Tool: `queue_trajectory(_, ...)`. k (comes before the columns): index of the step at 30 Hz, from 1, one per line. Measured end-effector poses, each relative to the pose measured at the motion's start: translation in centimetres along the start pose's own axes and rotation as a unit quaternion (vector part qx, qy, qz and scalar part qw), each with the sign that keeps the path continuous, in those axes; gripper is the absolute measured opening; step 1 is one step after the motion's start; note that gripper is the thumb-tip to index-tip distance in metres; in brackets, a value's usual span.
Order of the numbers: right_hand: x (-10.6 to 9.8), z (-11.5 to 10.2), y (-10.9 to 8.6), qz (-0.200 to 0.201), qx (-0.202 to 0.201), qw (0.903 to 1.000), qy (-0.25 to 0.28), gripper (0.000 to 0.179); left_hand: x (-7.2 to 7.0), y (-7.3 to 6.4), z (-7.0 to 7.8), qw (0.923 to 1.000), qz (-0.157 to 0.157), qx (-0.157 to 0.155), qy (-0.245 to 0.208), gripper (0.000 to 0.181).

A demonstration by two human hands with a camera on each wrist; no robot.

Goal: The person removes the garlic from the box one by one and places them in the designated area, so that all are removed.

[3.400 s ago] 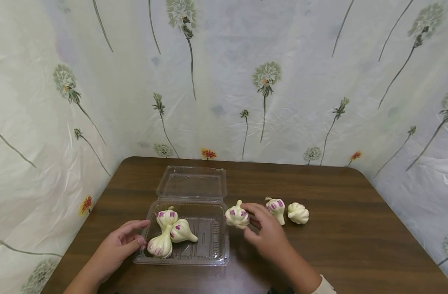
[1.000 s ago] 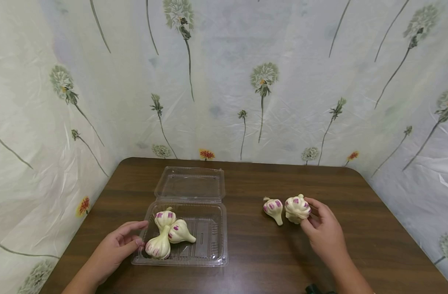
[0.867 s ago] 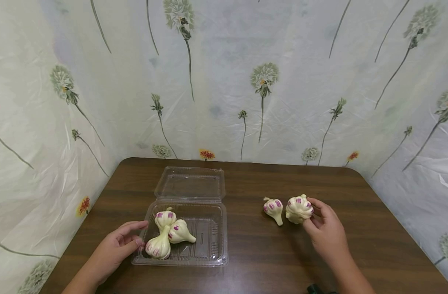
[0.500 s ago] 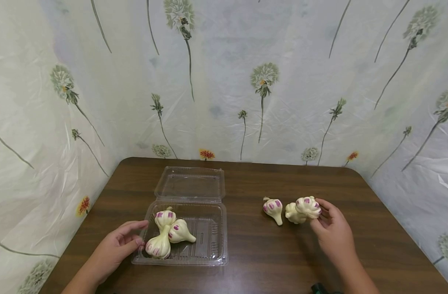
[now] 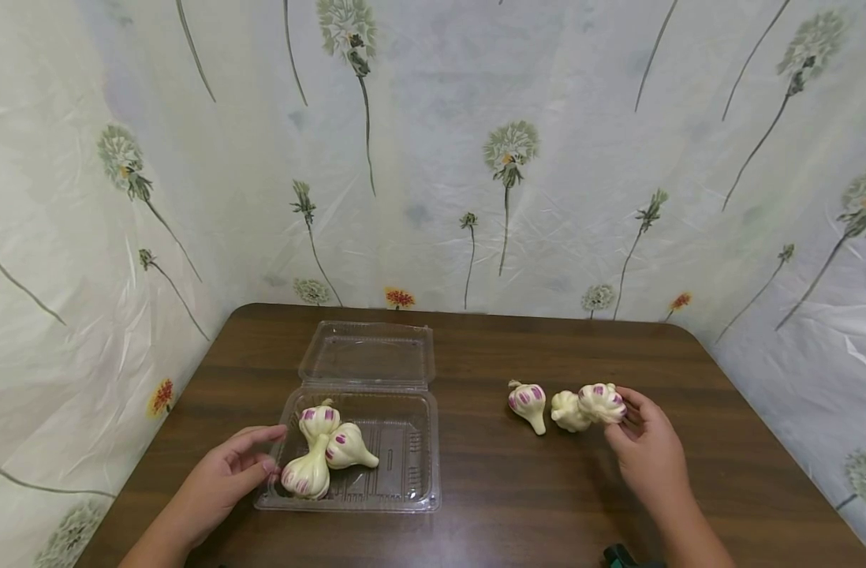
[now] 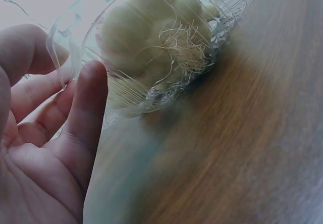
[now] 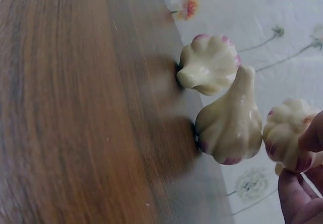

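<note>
My right hand (image 5: 649, 450) pinches a purple-streaked garlic bulb (image 5: 602, 401) between thumb and fingers, at the right end of a loose row. Just left of it a paler bulb (image 5: 568, 412) lies on the table, and beyond that a third bulb (image 5: 528, 405) points its stem toward me. In the right wrist view the held bulb (image 7: 287, 135) appears right beside the middle one (image 7: 231, 125). My left hand (image 5: 216, 477) pinches the left rim of a clear plastic clamshell container (image 5: 408, 465). Three garlic bulbs (image 5: 312, 469) lie grouped in its left half.
The container's lid (image 5: 369, 355) lies folded back toward the far side of the brown wooden table (image 5: 475, 505). A flower-patterned sheet (image 5: 433, 158) hangs behind and along both sides. A dark object (image 5: 621, 556) shows at the bottom edge, beside the right forearm.
My right hand has carried its garlic bulb from beside the container to the right end of the row. In the last second it shifted further right, uncovering the paler bulb. The left hand stays put.
</note>
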State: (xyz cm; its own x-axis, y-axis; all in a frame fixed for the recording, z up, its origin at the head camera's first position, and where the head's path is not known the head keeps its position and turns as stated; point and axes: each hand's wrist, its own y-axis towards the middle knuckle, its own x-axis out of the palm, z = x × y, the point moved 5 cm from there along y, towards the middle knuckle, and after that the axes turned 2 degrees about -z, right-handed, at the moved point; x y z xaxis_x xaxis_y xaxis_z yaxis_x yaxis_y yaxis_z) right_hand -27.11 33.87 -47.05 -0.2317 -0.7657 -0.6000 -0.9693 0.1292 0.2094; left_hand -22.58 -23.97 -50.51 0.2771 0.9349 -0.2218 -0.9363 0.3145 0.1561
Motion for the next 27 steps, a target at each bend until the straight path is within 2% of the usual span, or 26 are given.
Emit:
queue_trajectory(9,-0.3,0.9,0.1,0.001,0.036,0.9994,0.001,0.056,0.0,0.0,-0.1,1.0,-0.001,-0.003,-0.003,0.047)
queue_trajectory(13,-0.4,1.4,-0.1,-0.015,0.058,0.9982,-0.003,0.058,-0.1,0.0,-0.1,1.0,-0.001,-0.002,-0.001,0.046)
queue_trajectory(27,0.3,2.6,-0.1,-0.07,0.091,0.9922,-0.048,0.061,0.0,0.1,0.1,1.0,0.003,0.005,0.002,0.046)
